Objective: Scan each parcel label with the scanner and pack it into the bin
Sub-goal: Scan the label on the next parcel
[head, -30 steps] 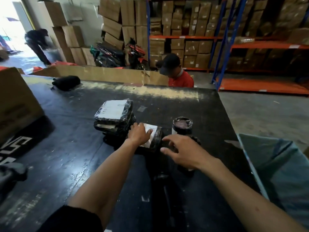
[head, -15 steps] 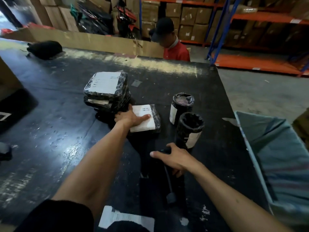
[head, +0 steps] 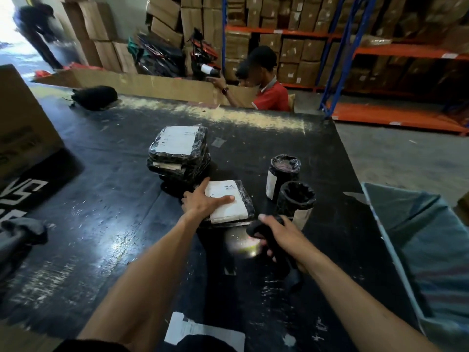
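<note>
A flat black-wrapped parcel with a white label (head: pixel 229 203) lies on the black table (head: pixel 106 224). My left hand (head: pixel 203 203) rests on its left side, thumb laid across the label. My right hand (head: pixel 279 236) grips a black handheld scanner (head: pixel 272 241) just below the parcel's right corner; a patch of light (head: pixel 245 246) falls on the table under the scanner's head. Behind the parcel is a stack of similar wrapped parcels (head: pixel 179 154). Two black-wrapped cylinders (head: pixel 283 175) (head: pixel 295 203) stand upright to the right. The blue-grey bin (head: pixel 416 250) is at the table's right edge.
A cardboard box (head: pixel 24 123) stands at the left. A black bag (head: pixel 94 97) lies at the far left of the table. A person in red (head: pixel 269 95) sits behind a low cardboard wall (head: pixel 142 85). Another labelled parcel (head: pixel 203 332) lies at the near edge. Shelving with cartons fills the background.
My right hand has picked the scanner up off the table and raised it toward the parcel; its light now shows on the table. My left hand stays on the parcel.
</note>
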Action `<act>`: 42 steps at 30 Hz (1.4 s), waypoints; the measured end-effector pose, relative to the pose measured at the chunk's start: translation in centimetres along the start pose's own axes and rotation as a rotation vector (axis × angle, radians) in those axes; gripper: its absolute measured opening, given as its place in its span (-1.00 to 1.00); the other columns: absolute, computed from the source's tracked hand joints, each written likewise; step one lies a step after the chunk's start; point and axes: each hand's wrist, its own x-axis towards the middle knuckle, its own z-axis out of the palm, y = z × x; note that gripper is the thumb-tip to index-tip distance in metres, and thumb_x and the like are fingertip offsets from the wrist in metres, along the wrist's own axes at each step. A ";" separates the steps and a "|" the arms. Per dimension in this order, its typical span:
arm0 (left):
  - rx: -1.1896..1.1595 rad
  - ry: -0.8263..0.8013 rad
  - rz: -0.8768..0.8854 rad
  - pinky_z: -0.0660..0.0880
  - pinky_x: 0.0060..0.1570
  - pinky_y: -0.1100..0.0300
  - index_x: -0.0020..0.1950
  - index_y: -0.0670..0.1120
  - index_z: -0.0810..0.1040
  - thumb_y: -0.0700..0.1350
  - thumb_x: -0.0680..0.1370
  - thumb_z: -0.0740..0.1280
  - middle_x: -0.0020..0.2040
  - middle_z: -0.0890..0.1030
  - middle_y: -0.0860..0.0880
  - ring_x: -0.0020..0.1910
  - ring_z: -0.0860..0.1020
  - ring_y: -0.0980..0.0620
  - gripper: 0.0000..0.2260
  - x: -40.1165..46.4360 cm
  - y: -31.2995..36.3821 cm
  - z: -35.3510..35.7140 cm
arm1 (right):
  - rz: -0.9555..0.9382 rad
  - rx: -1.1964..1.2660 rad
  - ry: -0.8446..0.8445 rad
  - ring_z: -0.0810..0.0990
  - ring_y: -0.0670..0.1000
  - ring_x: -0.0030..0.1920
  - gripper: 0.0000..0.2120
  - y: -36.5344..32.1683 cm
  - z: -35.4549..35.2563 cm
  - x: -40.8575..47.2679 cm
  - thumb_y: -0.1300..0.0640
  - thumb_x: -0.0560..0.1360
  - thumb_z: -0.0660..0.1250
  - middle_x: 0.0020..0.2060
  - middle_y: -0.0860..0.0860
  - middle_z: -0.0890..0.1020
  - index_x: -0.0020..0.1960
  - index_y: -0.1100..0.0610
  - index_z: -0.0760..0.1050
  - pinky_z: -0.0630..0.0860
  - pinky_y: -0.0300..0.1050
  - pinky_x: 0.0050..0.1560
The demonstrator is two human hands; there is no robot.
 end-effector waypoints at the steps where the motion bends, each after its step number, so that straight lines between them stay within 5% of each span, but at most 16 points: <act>1: -0.043 0.023 0.006 0.21 0.50 -0.14 0.56 0.33 0.19 0.43 0.17 0.55 0.49 0.22 -0.28 0.46 0.26 -0.32 0.02 -0.3 -0.1 0.0 | -0.015 0.055 0.001 0.57 0.02 -0.43 -0.51 -0.8 -0.1 0.0 -0.25 0.60 0.33 -0.29 0.09 0.68 0.12 0.21 0.62 0.51 -0.15 -0.45; 4: -0.147 0.057 0.097 0.32 0.45 -0.07 0.52 0.35 0.26 0.31 0.22 0.61 0.38 0.24 -0.18 0.34 0.40 -0.30 -0.07 -1.1 -0.5 -0.1 | -0.050 0.224 -0.032 0.56 0.05 -0.44 -0.47 -3.3 -0.3 -0.1 -0.26 0.60 0.33 -0.35 0.08 0.59 0.09 0.25 0.61 0.59 -0.07 -0.40; 8: -0.252 0.039 0.221 0.33 0.41 0.10 0.42 0.41 0.37 0.10 0.30 0.65 0.24 0.22 -0.05 0.20 0.46 -0.15 -0.23 -1.5 -0.7 -0.7 | -0.212 0.054 0.063 0.60 0.06 -0.44 -0.48 -5.8 -0.2 0.3 -0.34 0.56 0.30 -0.29 0.07 0.65 0.27 0.06 0.47 0.53 -0.10 -0.45; 13: -0.289 0.060 0.282 0.36 0.39 0.11 0.35 0.34 0.50 0.16 0.21 0.67 0.23 0.21 0.00 0.18 0.40 -0.02 -0.26 -2.1 -0.9 -0.8 | -0.327 -0.031 0.148 0.64 0.03 -0.45 -0.44 -7.3 0.6 0.1 -0.45 0.41 0.32 -0.20 0.07 0.70 0.23 -0.11 0.43 0.54 -0.12 -0.45; 19: -0.307 0.150 0.340 0.43 0.36 -0.04 0.30 0.42 0.49 0.38 0.05 0.59 0.22 0.24 -0.03 0.22 0.46 -0.14 -0.18 -2.5 -0.4 -0.5 | -0.386 -0.012 0.197 0.63 0.02 -0.47 -0.46 -8.0 0.8 0.2 -0.46 0.38 0.28 -0.32 0.06 0.68 0.17 -0.11 0.43 0.55 -0.12 -0.48; 23: -0.295 0.163 0.373 0.46 0.32 -0.01 0.23 0.51 0.45 0.33 0.10 0.62 0.19 0.25 -0.01 0.16 0.44 -0.08 -0.27 -2.3 0.0 -0.6 | -0.394 -0.014 0.224 0.64 -0.01 -0.47 -0.40 -8.2 0.5 0.5 -0.47 0.40 0.28 -0.25 0.07 0.72 0.26 -0.09 0.39 0.55 -0.14 -0.48; 29: -0.314 0.184 0.409 0.50 0.29 -0.03 0.23 0.39 0.55 0.17 0.18 0.67 0.19 0.25 -0.01 0.14 0.47 -0.03 -0.34 -1.7 0.7 -0.4 | -0.386 -0.027 0.228 0.66 0.00 -0.45 -0.34 -8.8 0.4 1.0 -0.47 0.42 0.28 -0.18 0.08 0.73 0.35 -0.09 0.37 0.55 -0.15 -0.48; 42: -0.300 0.220 0.459 0.49 0.28 0.04 0.23 0.41 0.53 0.16 0.19 0.67 0.21 0.26 -0.05 0.14 0.45 -0.04 -0.34 -2.2 1.8 -1.2 | -0.411 0.018 0.243 0.64 -0.01 -0.48 -0.40 -9.1 1.1 1.7 -0.45 0.43 0.29 -0.26 0.08 0.71 0.29 -0.08 0.40 0.54 -0.15 -0.50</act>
